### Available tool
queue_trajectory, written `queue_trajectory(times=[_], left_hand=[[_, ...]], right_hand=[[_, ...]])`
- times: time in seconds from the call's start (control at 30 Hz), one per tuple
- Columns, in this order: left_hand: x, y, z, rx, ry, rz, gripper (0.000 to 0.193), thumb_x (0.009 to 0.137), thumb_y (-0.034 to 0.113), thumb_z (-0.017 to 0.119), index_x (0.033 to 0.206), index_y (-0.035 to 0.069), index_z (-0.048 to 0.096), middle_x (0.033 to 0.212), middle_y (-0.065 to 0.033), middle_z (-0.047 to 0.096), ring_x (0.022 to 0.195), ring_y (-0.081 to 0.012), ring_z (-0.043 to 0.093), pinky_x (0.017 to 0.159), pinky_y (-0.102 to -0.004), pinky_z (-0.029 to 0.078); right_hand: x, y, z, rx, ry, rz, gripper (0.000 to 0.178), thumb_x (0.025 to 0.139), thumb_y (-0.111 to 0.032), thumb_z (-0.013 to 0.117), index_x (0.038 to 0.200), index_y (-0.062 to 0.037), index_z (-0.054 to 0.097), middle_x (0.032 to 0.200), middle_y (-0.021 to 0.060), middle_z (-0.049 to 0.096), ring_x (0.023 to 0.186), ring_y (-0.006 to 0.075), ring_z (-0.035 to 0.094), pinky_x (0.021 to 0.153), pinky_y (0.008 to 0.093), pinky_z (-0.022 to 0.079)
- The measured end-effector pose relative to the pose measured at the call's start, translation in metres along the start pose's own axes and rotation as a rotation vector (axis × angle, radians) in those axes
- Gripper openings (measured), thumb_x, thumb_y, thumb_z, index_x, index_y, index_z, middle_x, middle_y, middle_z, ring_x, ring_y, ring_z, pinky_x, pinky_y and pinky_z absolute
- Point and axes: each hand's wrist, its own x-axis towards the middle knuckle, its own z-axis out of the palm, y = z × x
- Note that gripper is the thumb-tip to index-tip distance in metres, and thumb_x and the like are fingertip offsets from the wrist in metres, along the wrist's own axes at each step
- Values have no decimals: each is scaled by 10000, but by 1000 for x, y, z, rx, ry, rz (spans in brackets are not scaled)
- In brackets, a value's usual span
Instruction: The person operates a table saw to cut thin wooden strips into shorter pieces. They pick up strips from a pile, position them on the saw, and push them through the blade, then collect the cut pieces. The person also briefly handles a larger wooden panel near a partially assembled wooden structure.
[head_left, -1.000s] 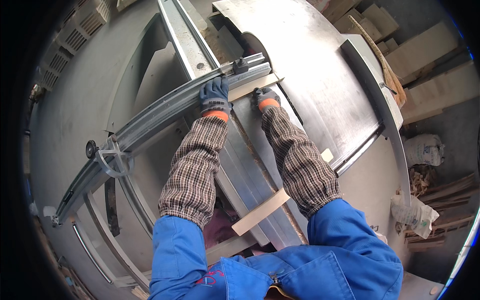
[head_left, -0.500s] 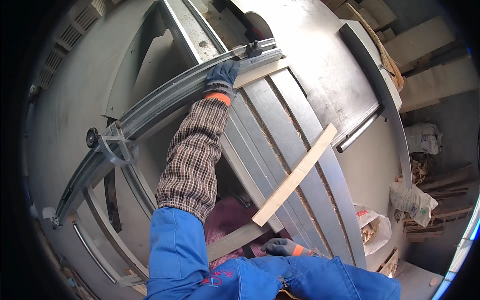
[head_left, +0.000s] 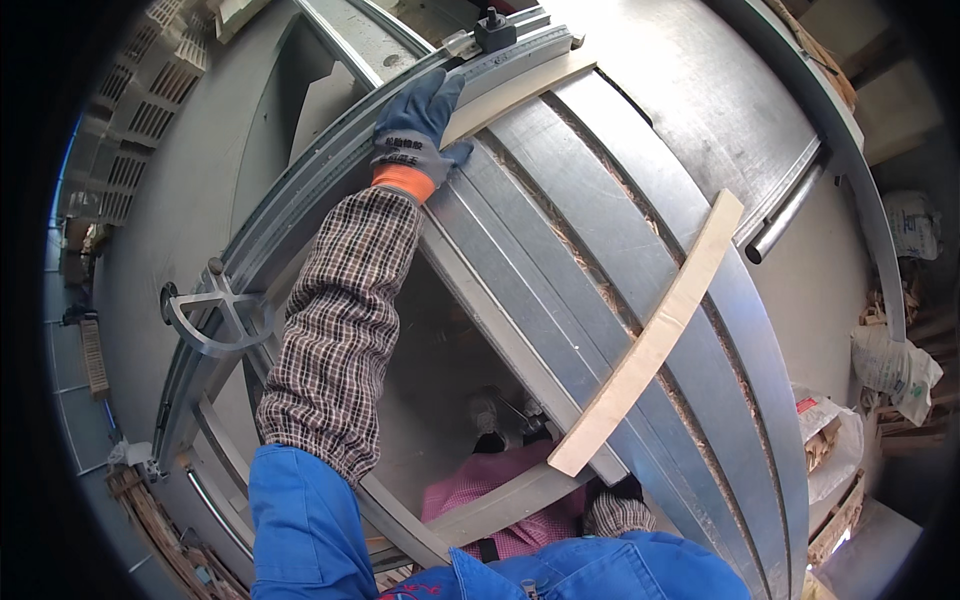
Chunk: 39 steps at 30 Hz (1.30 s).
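My left hand (head_left: 420, 125), in a blue-grey glove with an orange cuff, rests at the grey metal fence (head_left: 350, 140). Its fingers stretch along the fence and its thumb spreads out over the metal table. The end of a pale wood strip (head_left: 520, 95), which lies along the fence, sits by the gap between thumb and fingers. A second wood strip (head_left: 650, 340) lies slantwise across the slotted metal table (head_left: 560, 290), its near end over the edge. Low at that edge my right hand (head_left: 622, 488) is mostly hidden, showing a dark patch above a checked sleeve; its fingers cannot be made out.
Sawdust lines the table's slots. A black knob clamp (head_left: 495, 32) sits on the fence, and a metal ring-shaped bracket (head_left: 218, 315) farther left. At right are a round metal bar (head_left: 787, 205), a white sack (head_left: 895, 370) and wood scraps. Pink checked cloth (head_left: 480, 490) shows below.
The view has shifted, so the table looks larger. My left hand's thumb now stands out from its fingers. My right hand, seen gloved before, has slipped mostly out of sight at the table edge.
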Motion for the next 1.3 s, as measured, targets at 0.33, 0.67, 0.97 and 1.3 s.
queue_trajectory(times=[0.33,0.67,0.97,1.3], left_hand=[[-26,-22,-16,-28,-33,-23,894,654,288,847,1437,235,418,1418,-112,448,1304,-321,433,1139,-402,354],[-32,-14,-15,79,-40,-15,433,738,286,802,1154,344,699,1483,-94,396,1325,-331,413,1138,-446,316],[-24,2,-8,179,59,44,375,745,318,787,1112,342,716,1496,-41,391,1354,-282,358,1160,-462,243],[26,60,19,281,22,-248,277,797,394,716,1071,347,712,1450,3,356,1390,-236,208,1167,-513,171]], right_hand=[[19,-14,27,-58,134,25,309,931,-320,596,1030,-36,667,961,109,687,827,192,652,737,330,525],[21,-13,26,-69,162,15,324,917,-333,604,1027,-35,670,1001,142,689,881,211,665,771,360,527],[20,-7,18,-78,174,-21,338,904,-344,611,1024,-34,673,1038,171,690,931,228,676,802,386,530],[-80,68,-52,-135,4,-497,342,896,-339,622,1034,-30,675,1067,184,692,971,232,682,833,394,528]])
